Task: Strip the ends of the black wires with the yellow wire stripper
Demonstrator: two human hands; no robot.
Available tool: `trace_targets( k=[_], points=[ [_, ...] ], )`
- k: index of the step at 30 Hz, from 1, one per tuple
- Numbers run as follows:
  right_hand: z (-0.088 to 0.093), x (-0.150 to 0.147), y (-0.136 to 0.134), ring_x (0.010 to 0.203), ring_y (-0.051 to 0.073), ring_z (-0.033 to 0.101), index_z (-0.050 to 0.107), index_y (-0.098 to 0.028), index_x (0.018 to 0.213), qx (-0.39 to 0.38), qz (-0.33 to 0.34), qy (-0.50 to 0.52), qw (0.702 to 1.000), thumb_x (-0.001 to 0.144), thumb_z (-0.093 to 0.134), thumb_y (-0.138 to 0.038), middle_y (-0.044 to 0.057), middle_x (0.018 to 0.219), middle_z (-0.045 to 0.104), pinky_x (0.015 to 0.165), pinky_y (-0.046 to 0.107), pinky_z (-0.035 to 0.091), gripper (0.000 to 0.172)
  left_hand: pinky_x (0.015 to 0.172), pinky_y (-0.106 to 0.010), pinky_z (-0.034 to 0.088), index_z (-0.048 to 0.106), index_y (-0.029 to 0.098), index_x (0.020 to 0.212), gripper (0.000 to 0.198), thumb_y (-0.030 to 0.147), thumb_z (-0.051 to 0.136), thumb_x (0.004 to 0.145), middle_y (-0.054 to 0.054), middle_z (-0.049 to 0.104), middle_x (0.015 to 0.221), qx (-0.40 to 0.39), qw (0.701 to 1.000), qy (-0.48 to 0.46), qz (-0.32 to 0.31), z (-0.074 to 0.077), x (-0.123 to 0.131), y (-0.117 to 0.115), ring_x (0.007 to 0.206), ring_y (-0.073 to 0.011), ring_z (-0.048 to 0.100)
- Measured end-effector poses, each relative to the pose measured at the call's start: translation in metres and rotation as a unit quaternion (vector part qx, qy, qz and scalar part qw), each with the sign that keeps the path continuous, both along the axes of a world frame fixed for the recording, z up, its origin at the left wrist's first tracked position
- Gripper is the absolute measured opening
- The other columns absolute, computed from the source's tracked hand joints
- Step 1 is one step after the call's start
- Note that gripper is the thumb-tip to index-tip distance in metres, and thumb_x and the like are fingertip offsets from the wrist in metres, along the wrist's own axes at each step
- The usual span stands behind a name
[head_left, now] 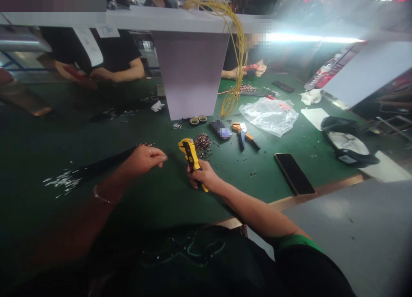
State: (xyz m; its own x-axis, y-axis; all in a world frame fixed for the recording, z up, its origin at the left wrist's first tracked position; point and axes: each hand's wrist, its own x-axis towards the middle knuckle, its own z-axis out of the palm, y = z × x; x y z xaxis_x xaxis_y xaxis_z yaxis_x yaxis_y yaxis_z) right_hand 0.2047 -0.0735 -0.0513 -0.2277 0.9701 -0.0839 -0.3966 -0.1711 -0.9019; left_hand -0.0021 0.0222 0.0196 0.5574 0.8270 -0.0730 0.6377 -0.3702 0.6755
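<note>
Wire stripper: yellow-and-black wire stripper [190, 156], held upright above the green work mat, head end pointing away from the body, handle tips showing below the grip.

Right hand: right hand [203, 177] around the handles of the wire stripper, fingers curled and pressed together, thumb hidden from view; green band [298, 241] higher up the same arm.

Left hand: left hand [144, 159] just left of the wire stripper, apart from it, fingers loosely together and slightly curled, pinching nothing visible; thin bracelet [104, 198] on the wrist.

Just beyond: heap of small metal crimp terminals [202, 144] close to the head of the wire stripper.

Farther beyond: orange-handled wire stripper [244, 134] to the right of the heap; blurred, unreadable object [220, 129] between the two; two small tape rolls [198, 120] behind the heap.

To the right: black smartphone [294, 174] lying on the green work mat [273, 177]; clear plastic bag [268, 116] farther back; black pouch [346, 142] near the far right.

Well beyond: bundle of yellow wires [234, 89] hanging beside a pale upright panel [189, 74].

Far side: co-worker's hands [254, 69] around a red tool, beyond the yellow wires; second seated person's hands [80, 72] at far left, on a red item.
</note>
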Motion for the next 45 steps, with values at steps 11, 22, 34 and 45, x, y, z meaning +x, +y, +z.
trace_targets(
  k=[11, 22, 34, 45],
  points=[
    [-0.001, 0.000, -0.001, 0.033, 0.008, 0.043, 0.045, -0.019, 0.078, 0.010, 0.005, 0.001, 1.000, 0.057, 0.054, -0.015, -0.011, 0.045, 0.048, 0.032, 0.019, 0.038, 0.023, 0.053, -0.023, 0.038, 0.076, 0.020, 0.088, 0.030, 0.036, 0.052, 0.080, 0.002, 0.063, 0.052, 0.016, 0.999, 0.043, -0.007, -0.003, -0.001, 0.003, 0.050, -0.0131, 0.052],
    [-0.003, -0.001, -0.002, 0.033, 0.007, 0.043, 0.046, -0.019, 0.078, 0.007, 0.017, -0.011, 1.000, 0.058, 0.054, -0.016, -0.011, 0.045, 0.048, 0.032, 0.019, 0.037, 0.023, 0.084, -0.034, 0.044, 0.075, 0.027, 0.093, 0.027, 0.031, 0.051, 0.084, -0.004, 0.075, 0.101, 0.241, 0.963, 0.117, 0.039, -0.010, -0.002, 0.002, 0.099, -0.0266, 0.065],
    [0.001, -0.003, -0.005, 0.034, 0.007, 0.043, 0.046, -0.019, 0.078, 0.011, 0.012, -0.010, 1.000, 0.059, 0.055, -0.015, -0.011, 0.046, 0.048, 0.034, 0.019, 0.038, 0.022, 0.054, -0.028, 0.050, 0.069, 0.010, 0.093, 0.035, 0.042, 0.062, 0.084, -0.015, 0.074, 0.082, -0.253, 0.925, -0.239, 0.155, -0.022, 0.020, -0.011, 0.067, -0.0197, 0.067],
    [-0.003, -0.005, -0.010, 0.036, 0.008, 0.043, 0.050, -0.018, 0.077, -0.052, 0.042, 0.068, 0.995, 0.056, 0.058, -0.010, -0.009, 0.046, 0.050, 0.035, 0.021, 0.040, 0.024, 0.101, -0.043, 0.047, 0.065, 0.011, 0.098, 0.014, 0.012, 0.056, 0.088, -0.012, 0.071, 0.095, -0.278, 0.767, -0.556, 0.159, -0.019, 0.013, -0.004, 0.099, -0.0209, 0.067]
  ],
)
